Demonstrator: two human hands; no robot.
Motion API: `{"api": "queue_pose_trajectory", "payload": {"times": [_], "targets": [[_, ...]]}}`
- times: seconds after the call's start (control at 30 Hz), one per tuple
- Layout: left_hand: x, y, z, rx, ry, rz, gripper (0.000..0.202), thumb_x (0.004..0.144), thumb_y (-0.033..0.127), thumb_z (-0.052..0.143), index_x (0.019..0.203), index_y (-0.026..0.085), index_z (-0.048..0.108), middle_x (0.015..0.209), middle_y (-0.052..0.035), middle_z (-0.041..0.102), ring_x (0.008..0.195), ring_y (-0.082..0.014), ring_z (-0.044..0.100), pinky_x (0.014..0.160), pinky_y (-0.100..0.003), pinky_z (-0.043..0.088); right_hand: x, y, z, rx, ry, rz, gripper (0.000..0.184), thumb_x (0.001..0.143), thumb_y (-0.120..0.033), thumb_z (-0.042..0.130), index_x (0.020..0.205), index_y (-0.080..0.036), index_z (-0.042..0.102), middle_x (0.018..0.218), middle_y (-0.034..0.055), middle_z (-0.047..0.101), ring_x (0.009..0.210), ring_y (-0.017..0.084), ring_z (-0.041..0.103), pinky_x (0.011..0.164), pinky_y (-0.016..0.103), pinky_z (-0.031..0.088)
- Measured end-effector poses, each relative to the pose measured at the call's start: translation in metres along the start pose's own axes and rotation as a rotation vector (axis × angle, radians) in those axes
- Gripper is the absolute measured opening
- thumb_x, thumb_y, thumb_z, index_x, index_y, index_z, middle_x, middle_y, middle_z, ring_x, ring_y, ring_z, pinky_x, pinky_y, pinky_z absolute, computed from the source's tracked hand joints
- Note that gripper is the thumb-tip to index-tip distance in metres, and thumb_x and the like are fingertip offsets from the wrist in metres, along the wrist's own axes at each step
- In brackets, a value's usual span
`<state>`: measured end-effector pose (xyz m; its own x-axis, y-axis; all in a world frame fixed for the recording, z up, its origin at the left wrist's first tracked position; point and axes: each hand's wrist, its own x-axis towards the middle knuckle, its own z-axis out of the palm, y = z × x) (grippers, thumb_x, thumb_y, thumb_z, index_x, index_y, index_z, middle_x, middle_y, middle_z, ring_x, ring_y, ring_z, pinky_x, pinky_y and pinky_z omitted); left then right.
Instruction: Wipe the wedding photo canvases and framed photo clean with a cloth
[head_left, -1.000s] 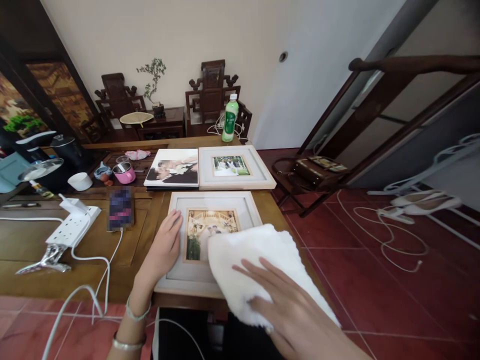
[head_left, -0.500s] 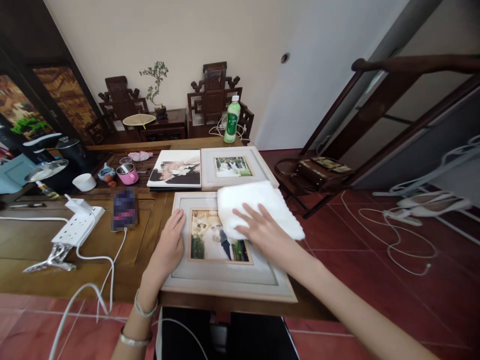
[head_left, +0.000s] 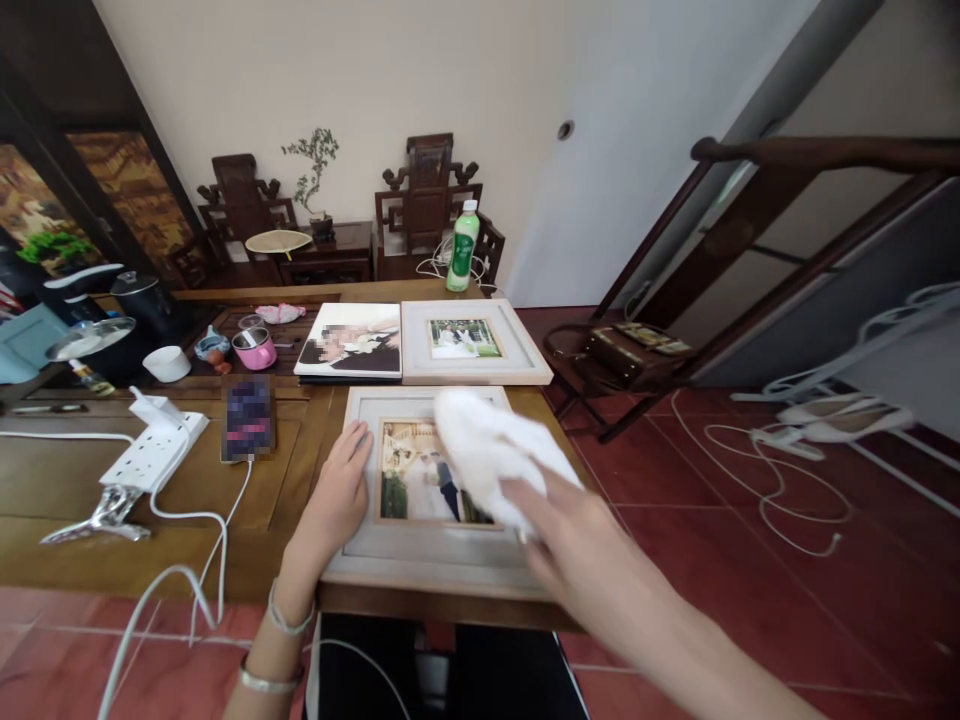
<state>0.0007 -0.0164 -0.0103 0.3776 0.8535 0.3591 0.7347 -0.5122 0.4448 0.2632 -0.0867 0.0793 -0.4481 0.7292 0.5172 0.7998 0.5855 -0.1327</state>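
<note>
A light-coloured picture frame (head_left: pixel 431 562) lies flat at the table's near edge, with a couple's photo showing in its middle. My left hand (head_left: pixel 341 500) holds the frame's left edge, fingers together over the rim. Over the right part of the frame, my right hand (head_left: pixel 574 530), blurred by motion, grips a bunched white cloth (head_left: pixel 487 450). The cloth hides the frame's upper right area and some of the photo. Just behind lie a second framed photo (head_left: pixel 466 340) and, left of it, an unframed photo panel (head_left: pixel 351 342).
Left on the wooden table (head_left: pixel 300 440) are a white power strip (head_left: pixel 154 450) with cables, a blurred-out phone (head_left: pixel 248 420), a pink cup (head_left: pixel 255 348) and a white bowl (head_left: pixel 166 364). A green bottle (head_left: pixel 463 248) stands at the back. A wooden chair (head_left: pixel 630 350) is at the right.
The cloth, spread flat under my right palm before, is now bunched up in that hand. My right hand has moved right and towards me. My left hand stays on the frame's edge.
</note>
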Motion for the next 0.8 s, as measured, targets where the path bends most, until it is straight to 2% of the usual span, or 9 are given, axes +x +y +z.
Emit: {"api": "queue_pose_trajectory", "payload": {"times": [0.07, 0.1, 0.17, 0.2, 0.27, 0.37, 0.5, 0.63, 0.8], "targets": [[-0.001, -0.001, 0.001, 0.004, -0.004, 0.0, 0.059, 0.08, -0.003, 0.032, 0.136, 0.008, 0.045, 0.145, -0.0185, 0.039, 0.14, -0.0262, 0.028, 0.114, -0.05, 0.027, 0.036, 0.014, 0.02, -0.097, 0.093, 0.03, 0.041, 0.067, 0.005, 0.041, 0.099, -0.01, 0.062, 0.138, 0.0236, 0.046, 0.133, 0.038, 0.034, 0.1, 0.057, 0.042], [-0.001, -0.001, 0.001, 0.007, -0.007, -0.001, 0.059, 0.079, -0.003, 0.032, 0.135, 0.006, 0.045, 0.145, -0.0197, 0.039, 0.14, -0.0268, 0.027, 0.114, -0.051, 0.027, 0.055, 0.018, 0.031, -0.144, 0.065, 0.008, 0.042, 0.069, 0.008, 0.041, 0.102, -0.01, 0.061, 0.14, 0.0233, 0.043, 0.137, 0.037, 0.026, 0.106, 0.059, 0.032], [0.0, 0.002, -0.001, 0.005, -0.008, 0.003, 0.059, 0.078, -0.004, 0.031, 0.134, 0.005, 0.045, 0.144, -0.021, 0.039, 0.14, -0.0277, 0.027, 0.114, -0.051, 0.027, 0.087, 0.019, 0.054, -0.181, -0.134, -0.117, 0.042, 0.077, 0.006, 0.045, 0.113, -0.011, 0.058, 0.145, 0.0221, 0.038, 0.139, 0.035, 0.02, 0.11, 0.061, 0.02], [0.001, 0.004, -0.003, -0.003, -0.004, 0.008, 0.059, 0.078, -0.004, 0.032, 0.134, 0.005, 0.046, 0.144, -0.0206, 0.04, 0.14, -0.0274, 0.027, 0.114, -0.051, 0.027, 0.099, 0.017, 0.065, -0.168, -0.199, -0.181, 0.042, 0.079, 0.003, 0.049, 0.116, -0.014, 0.058, 0.145, 0.0187, 0.04, 0.139, 0.033, 0.022, 0.111, 0.058, 0.018], [0.004, 0.009, -0.007, -0.03, 0.005, 0.023, 0.059, 0.079, -0.004, 0.032, 0.135, 0.009, 0.046, 0.144, -0.0178, 0.041, 0.14, -0.0255, 0.028, 0.114, -0.048, 0.027, 0.114, 0.01, 0.086, -0.153, -0.285, -0.254, 0.039, 0.08, 0.0, 0.054, 0.113, -0.019, 0.06, 0.138, 0.0122, 0.05, 0.137, 0.029, 0.031, 0.111, 0.052, 0.024], [0.006, 0.012, -0.008, -0.059, 0.009, 0.031, 0.058, 0.081, -0.003, 0.032, 0.136, 0.013, 0.045, 0.144, -0.0149, 0.041, 0.14, -0.0233, 0.028, 0.115, -0.046, 0.027, 0.114, 0.005, 0.104, -0.154, -0.351, -0.271, 0.04, 0.08, -0.001, 0.055, 0.115, -0.021, 0.059, 0.134, 0.0109, 0.055, 0.134, 0.027, 0.037, 0.11, 0.047, 0.029], [0.003, 0.002, -0.001, -0.038, -0.001, 0.002, 0.06, 0.078, -0.005, 0.033, 0.135, 0.01, 0.046, 0.143, -0.0171, 0.042, 0.14, -0.0259, 0.028, 0.114, -0.05, 0.028, 0.097, 0.017, 0.096, -0.186, -0.409, -0.24, 0.041, 0.079, -0.002, 0.055, 0.116, -0.019, 0.059, 0.134, 0.0124, 0.055, 0.133, 0.028, 0.037, 0.11, 0.047, 0.027], [0.0, -0.005, 0.004, -0.028, 0.001, -0.007, 0.059, 0.08, -0.004, 0.033, 0.135, 0.012, 0.046, 0.143, -0.016, 0.043, 0.14, -0.0252, 0.029, 0.113, -0.05, 0.029, 0.081, 0.039, 0.074, -0.24, -0.444, -0.175, 0.044, 0.075, 0.004, 0.052, 0.113, -0.017, 0.061, 0.13, 0.0138, 0.058, 0.132, 0.027, 0.04, 0.109, 0.047, 0.029], [-0.001, -0.002, 0.003, -0.021, 0.019, -0.006, 0.058, 0.082, -0.003, 0.032, 0.135, 0.013, 0.046, 0.144, -0.0157, 0.042, 0.141, -0.0241, 0.027, 0.113, -0.051, 0.029, 0.062, 0.065, 0.046, -0.31, -0.47, -0.093, 0.052, 0.068, 0.013, 0.044, 0.108, -0.015, 0.063, 0.116, 0.0162, 0.066, 0.127, 0.03, 0.046, 0.105, 0.051, 0.032]]}}
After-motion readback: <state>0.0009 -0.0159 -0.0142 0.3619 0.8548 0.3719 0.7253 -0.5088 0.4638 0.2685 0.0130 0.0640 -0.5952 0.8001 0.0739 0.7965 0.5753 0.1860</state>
